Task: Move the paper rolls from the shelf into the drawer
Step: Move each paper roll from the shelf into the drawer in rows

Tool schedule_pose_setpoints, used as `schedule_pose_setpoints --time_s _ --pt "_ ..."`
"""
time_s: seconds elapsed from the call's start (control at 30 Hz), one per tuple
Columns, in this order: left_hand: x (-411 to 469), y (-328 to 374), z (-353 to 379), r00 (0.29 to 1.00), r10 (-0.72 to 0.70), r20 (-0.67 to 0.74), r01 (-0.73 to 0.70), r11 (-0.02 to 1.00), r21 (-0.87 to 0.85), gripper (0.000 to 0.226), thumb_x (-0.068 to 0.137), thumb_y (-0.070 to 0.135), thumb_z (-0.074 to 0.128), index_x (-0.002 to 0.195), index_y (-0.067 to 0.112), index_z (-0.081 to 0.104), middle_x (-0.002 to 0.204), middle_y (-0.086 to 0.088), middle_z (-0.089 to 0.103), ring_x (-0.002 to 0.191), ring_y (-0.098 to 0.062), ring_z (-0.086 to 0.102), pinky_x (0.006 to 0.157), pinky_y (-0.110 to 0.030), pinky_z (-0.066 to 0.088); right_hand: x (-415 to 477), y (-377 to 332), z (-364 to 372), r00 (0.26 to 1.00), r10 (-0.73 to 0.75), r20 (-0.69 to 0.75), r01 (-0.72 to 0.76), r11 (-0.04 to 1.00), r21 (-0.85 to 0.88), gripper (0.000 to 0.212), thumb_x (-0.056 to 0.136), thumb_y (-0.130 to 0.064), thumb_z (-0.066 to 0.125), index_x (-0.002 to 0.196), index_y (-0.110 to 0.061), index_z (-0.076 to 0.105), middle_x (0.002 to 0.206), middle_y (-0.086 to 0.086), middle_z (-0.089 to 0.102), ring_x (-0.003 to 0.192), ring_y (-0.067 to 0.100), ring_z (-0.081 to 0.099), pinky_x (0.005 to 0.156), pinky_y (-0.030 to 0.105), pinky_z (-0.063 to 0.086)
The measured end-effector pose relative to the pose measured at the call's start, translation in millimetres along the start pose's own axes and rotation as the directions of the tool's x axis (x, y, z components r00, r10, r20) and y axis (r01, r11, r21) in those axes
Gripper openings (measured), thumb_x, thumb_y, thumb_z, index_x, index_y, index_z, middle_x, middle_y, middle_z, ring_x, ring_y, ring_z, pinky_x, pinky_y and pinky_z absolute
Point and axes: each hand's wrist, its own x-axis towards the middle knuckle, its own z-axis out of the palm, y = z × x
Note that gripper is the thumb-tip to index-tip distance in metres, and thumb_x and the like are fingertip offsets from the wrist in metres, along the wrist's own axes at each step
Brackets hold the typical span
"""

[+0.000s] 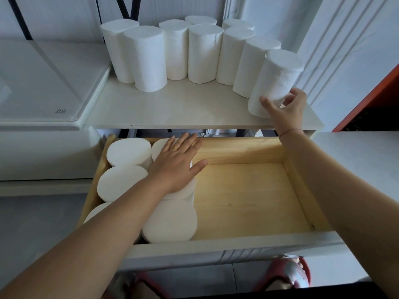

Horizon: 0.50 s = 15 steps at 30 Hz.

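Several white paper rolls [146,59] stand upright in a curved row on the white shelf [172,111]. My right hand [285,108] wraps its fingers around the base of the rightmost roll [276,80], which leans slightly at the shelf's right front corner. Below, the wooden drawer [248,195] is pulled out. Several rolls [127,152] stand upright along its left side. My left hand [177,162] lies flat with spread fingers on top of those rolls in the second column.
The drawer's right half shows bare wood. A white appliance lid [43,83] lies left of the shelf. A white panelled wall [345,61] and an orange edge [371,98] stand to the right. Red slippers [289,275] show under the drawer front.
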Motion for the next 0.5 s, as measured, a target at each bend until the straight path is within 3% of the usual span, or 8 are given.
schedule_pose_setpoints --time_s 0.1,0.23,0.37,0.5 --pt "-0.3 -0.2 0.1 1.0 -0.004 0.002 0.004 1.0 -0.005 0.084 0.078 0.068 -0.007 0.15 0.027 0.007 0.159 0.009 -0.002 0.143 -0.006 -0.012 0.115 -0.032 -0.012 12.5 -8.0 0.5 0.992 -0.008 0.124 -0.006 0.993 0.114 0.096 0.067 -0.034 0.085 0.142 -0.011 0.028 0.138 0.005 0.041 0.128 0.015 0.044 0.109 0.036 0.041" --pt "-0.1 -0.4 -0.2 1.0 0.0 0.01 -0.001 1.0 0.015 0.085 0.078 0.068 -0.008 0.15 0.026 0.006 0.159 0.008 -0.002 0.144 -0.008 -0.011 0.116 -0.033 -0.01 25.6 -18.2 1.8 0.981 0.009 0.193 -0.037 0.989 0.141 0.111 0.055 -0.038 0.087 0.143 -0.016 0.024 0.138 0.003 0.045 0.126 0.017 0.048 0.105 0.041 0.045" --pt "-0.3 -0.8 -0.3 1.0 0.001 0.012 -0.001 1.0 0.015 0.085 0.077 0.068 -0.008 0.15 0.025 0.005 0.159 0.008 -0.003 0.144 -0.008 -0.012 0.116 -0.033 -0.011 20.2 -19.0 4.1 0.983 0.016 0.185 -0.041 0.991 0.131 0.106 0.055 -0.035 0.086 0.141 -0.016 0.027 0.133 0.0 0.049 0.12 0.015 0.051 0.103 0.042 0.047" --pt "-0.6 0.0 0.0 1.0 0.001 0.013 -0.001 1.0 0.013 0.081 0.081 0.067 -0.004 0.15 0.025 0.005 0.159 0.007 -0.003 0.144 -0.008 -0.012 0.115 -0.032 -0.012 -7.9 -27.8 4.9 0.959 -0.057 0.278 0.024 0.992 0.122 0.1 0.059 -0.03 0.086 0.14 -0.014 0.029 0.136 0.004 0.049 0.123 0.017 0.05 0.103 0.043 0.047"
